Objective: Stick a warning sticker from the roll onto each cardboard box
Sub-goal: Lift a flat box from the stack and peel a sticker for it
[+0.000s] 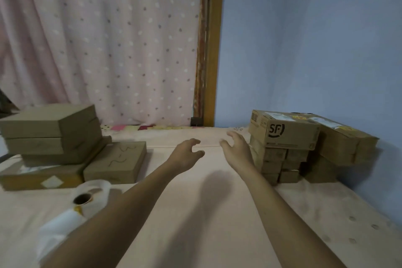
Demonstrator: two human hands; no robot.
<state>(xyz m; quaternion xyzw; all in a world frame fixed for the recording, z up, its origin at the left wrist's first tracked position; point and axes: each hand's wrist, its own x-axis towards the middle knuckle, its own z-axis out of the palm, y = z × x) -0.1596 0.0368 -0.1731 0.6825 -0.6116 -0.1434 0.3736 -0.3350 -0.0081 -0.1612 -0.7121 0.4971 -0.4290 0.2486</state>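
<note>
My left hand (pixel 186 154) and my right hand (pixel 236 147) are stretched out side by side above the middle of the pink bedsheet, fingers loosely spread, holding nothing. The sticker roll (pixel 92 199), white with a brown core, lies at the lower left with a strip of backing paper (pixel 58 228) trailing toward me. A stack of plain cardboard boxes (pixel 52 137) stands at the left, with a flat box (pixel 116 162) beside it. At the right stands another stack, topped by a box marked SF (pixel 285 131) that carries a yellow sticker (pixel 299 117); my right hand is just left of it.
The pink bedsheet (pixel 195 224) covers the whole work surface. A dotted pink curtain (pixel 104 39) hangs behind, beside a wooden post (pixel 214 50) and a blue wall (pixel 315 39). A further box pile (pixel 345 146) leans against the wall at the far right.
</note>
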